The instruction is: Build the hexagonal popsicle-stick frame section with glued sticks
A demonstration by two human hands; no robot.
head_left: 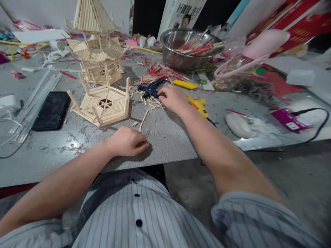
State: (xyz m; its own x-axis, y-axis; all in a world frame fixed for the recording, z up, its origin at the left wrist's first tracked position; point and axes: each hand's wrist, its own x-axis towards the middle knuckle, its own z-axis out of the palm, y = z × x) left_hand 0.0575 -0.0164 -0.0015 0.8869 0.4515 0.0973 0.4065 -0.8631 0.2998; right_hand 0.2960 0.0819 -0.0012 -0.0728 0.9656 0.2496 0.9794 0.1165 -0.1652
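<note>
The right hand (173, 98), at centre frame, lies on the handles of the blue cutters (150, 89). Its fingers are together and curved down over the handle ends, but I cannot tell whether they have closed around them. The left hand (128, 141), lower and left of centre, rests on the table (168, 137) in a loose fist, fingers curled under against the thumb. Whether anything is pinched inside does not show. A loose stick (143, 119) lies just above it, apart from the knuckles.

The likeliest trouble is a poor hold. With only the handle tips covered, the cutters could twist or slip and scatter the offcuts (150, 102) around them.

The hexagon base (103, 103) sits just left of the cutters, and its thin upright posts look easy to snap. A sideways drag of the tool or a swing of the left hand could catch one.

The tower (97, 44), upper left, stands close behind the base and looks top-heavy, so a knock to the base might reach it.

The glue gun (198, 104) lies just beside the right wrist. If it is hot, a backward move of that wrist risks a burn, or snags its cable.
</note>
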